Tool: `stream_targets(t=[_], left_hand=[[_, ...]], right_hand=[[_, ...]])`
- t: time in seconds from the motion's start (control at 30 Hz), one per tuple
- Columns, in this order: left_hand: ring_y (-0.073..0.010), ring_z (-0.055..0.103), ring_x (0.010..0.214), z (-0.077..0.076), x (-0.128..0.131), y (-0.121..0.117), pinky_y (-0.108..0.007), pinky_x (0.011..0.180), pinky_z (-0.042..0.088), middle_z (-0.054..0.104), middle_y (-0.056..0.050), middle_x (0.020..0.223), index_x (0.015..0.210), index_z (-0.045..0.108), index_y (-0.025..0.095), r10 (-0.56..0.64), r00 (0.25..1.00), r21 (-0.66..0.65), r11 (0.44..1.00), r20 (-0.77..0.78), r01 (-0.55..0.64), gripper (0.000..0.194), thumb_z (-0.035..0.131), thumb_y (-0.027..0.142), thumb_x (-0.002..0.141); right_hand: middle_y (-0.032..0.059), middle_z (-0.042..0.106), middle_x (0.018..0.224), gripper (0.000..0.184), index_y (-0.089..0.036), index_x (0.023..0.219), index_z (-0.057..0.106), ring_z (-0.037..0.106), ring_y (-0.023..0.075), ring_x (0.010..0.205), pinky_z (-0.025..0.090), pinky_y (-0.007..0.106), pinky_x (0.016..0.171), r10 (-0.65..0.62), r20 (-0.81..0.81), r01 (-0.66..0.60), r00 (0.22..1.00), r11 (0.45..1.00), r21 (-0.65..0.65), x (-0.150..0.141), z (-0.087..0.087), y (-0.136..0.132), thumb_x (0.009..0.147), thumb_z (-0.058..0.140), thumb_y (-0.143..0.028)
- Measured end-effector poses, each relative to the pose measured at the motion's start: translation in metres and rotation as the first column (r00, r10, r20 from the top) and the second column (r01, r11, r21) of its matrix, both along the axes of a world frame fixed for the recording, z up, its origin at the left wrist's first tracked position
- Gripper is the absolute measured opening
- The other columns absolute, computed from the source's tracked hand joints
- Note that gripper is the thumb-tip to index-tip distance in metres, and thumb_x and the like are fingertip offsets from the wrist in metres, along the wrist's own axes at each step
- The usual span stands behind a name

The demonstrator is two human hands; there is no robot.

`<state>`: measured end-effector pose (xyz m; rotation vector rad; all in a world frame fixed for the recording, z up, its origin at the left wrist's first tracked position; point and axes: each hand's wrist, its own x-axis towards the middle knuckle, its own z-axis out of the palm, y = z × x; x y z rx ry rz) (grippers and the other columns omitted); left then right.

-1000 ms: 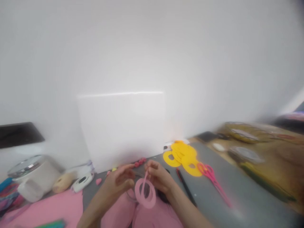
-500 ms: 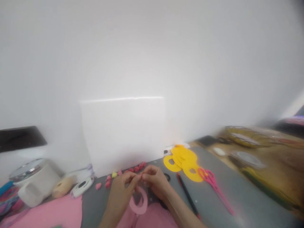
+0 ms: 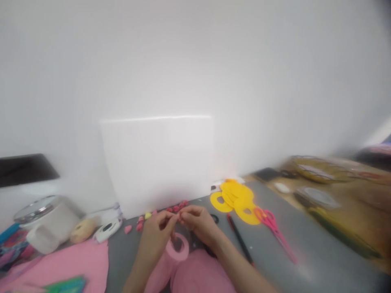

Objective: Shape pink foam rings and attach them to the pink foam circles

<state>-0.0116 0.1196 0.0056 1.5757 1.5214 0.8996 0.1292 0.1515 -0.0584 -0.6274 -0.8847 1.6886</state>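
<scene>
My left hand and my right hand meet fingertip to fingertip low in the middle of the view, both pinched closed. Between them they hold a pink foam ring, which hangs just below the fingers above larger pink foam pieces. A row of small red and pink bits lies on the grey mat just beyond my fingers. The picture is blurred, so the exact grip is unclear.
Yellow foam rings are stacked to the right, with pink scissors and a black pen beside them. A white pot, a white gadget and a pink sheet sit at left. A white board leans on the wall.
The hands have come together, fingertips touching. The pink ring has dropped lower and turned, now hanging close under the fingers instead of dangling open from a strip.
</scene>
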Motion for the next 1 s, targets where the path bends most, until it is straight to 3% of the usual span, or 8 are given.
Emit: stream_targets(t=[0.13, 0.53, 0.83, 1.0], left_hand=[[-0.0188, 0.058, 0.052, -0.0011, -0.0031, 0.0014, -0.028, 0.058, 0.042, 0.059, 0.000, 0.046, 0.067, 0.065, 0.017, 0.003, 1.000, 0.011, 1.000, 0.002, -0.003, 0.031, 0.052, 0.044, 0.075], [-0.0170, 0.056, 0.054, -0.0004, -0.0008, -0.0013, -0.028, 0.059, 0.042, 0.060, 0.000, 0.049, 0.062, 0.060, 0.018, -0.048, 0.998, -0.023, 0.999, 0.043, 0.049, 0.030, 0.052, 0.042, 0.078], [-0.0146, 0.054, 0.047, -0.0001, -0.0050, -0.0009, -0.027, 0.058, 0.043, 0.058, 0.003, 0.048, 0.063, 0.062, 0.018, -0.050, 0.994, -0.006, 0.999, 0.096, 0.050, 0.030, 0.053, 0.042, 0.078], [-0.0150, 0.055, 0.051, -0.0040, -0.0071, 0.0006, -0.026, 0.060, 0.043, 0.057, 0.003, 0.047, 0.061, 0.060, 0.018, -0.061, 0.994, 0.015, 0.998, 0.089, 0.060, 0.031, 0.053, 0.042, 0.079]], right_hand=[[0.0036, 0.071, 0.069, 0.018, -0.015, 0.073, 0.073, 0.063, 0.0106, 0.063, 0.049, 0.024, 0.069, 0.007, -0.018, -0.007, 1.000, 1.000, -0.004, 0.0016, -0.0001, 0.0008, 0.058, 0.080, -0.022], [-0.0004, 0.066, 0.057, 0.016, -0.015, 0.065, 0.068, 0.058, 0.0085, 0.053, 0.046, 0.020, 0.055, -0.032, 0.004, 0.032, 0.999, 0.999, -0.017, 0.0013, 0.0012, -0.0009, 0.057, 0.081, -0.023], [0.0040, 0.071, 0.073, 0.016, -0.014, 0.076, 0.072, 0.063, 0.0088, 0.064, 0.050, 0.021, 0.068, 0.023, -0.031, -0.023, 0.999, 1.000, -0.011, 0.0028, 0.0010, 0.0008, 0.063, 0.078, -0.022], [0.0029, 0.070, 0.067, 0.017, -0.014, 0.076, 0.072, 0.063, 0.0096, 0.061, 0.050, 0.021, 0.063, 0.001, -0.040, -0.002, 0.999, 1.000, -0.012, 0.0029, -0.0036, 0.0023, 0.062, 0.079, -0.021]])
